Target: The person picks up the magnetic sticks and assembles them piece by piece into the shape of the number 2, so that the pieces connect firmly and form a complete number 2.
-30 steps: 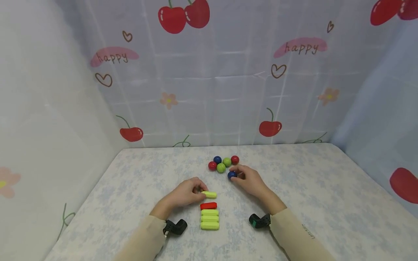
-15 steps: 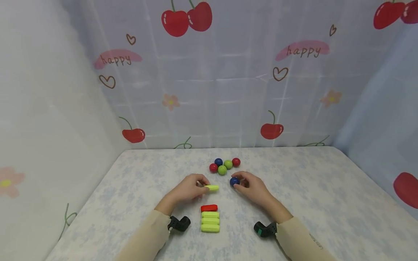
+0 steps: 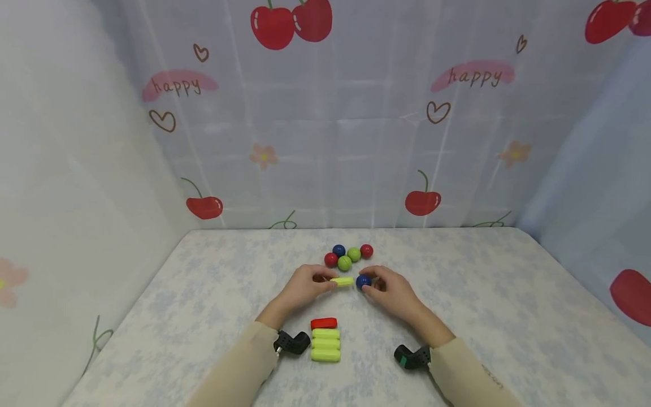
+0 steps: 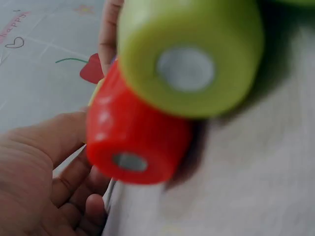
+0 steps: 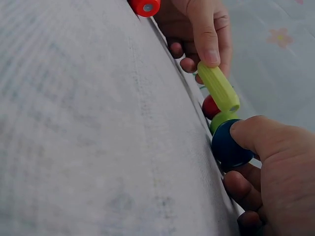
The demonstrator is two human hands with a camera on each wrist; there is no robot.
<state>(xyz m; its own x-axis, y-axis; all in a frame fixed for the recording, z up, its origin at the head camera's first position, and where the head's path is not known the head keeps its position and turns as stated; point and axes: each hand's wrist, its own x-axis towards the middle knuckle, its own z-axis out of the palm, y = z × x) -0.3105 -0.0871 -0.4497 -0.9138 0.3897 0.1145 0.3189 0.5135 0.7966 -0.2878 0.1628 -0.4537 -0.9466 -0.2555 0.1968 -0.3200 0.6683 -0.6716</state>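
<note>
Between thumb and fingers, my left hand (image 3: 304,285) pinches a yellow-green magnetic rod (image 3: 342,281) by its left end. A metal disc shows in the rod's free end in the right wrist view. My right hand (image 3: 395,293) pinches a dark blue ball (image 3: 363,282), with thumb and fingers round its right side. Rod end and ball face each other with a narrow gap, in front of a cluster of red, blue and green balls (image 3: 344,263). Nearer me lie a red rod (image 3: 324,323) and several yellow-green rods (image 3: 325,344), side by side in a column.
The table (image 3: 213,305) wears a pale cloth with a faint blue pattern. Behind it hangs a curtain (image 3: 325,169) printed with cherries and hearts, with more curtain on both sides. In the left wrist view, the red rod (image 4: 133,132) and a yellow-green rod (image 4: 187,69) loom close.
My left hand has carried the yellow-green rod forward and to the right, away from the red rod. My right hand has drawn the blue ball slightly toward me, away from the cluster.
</note>
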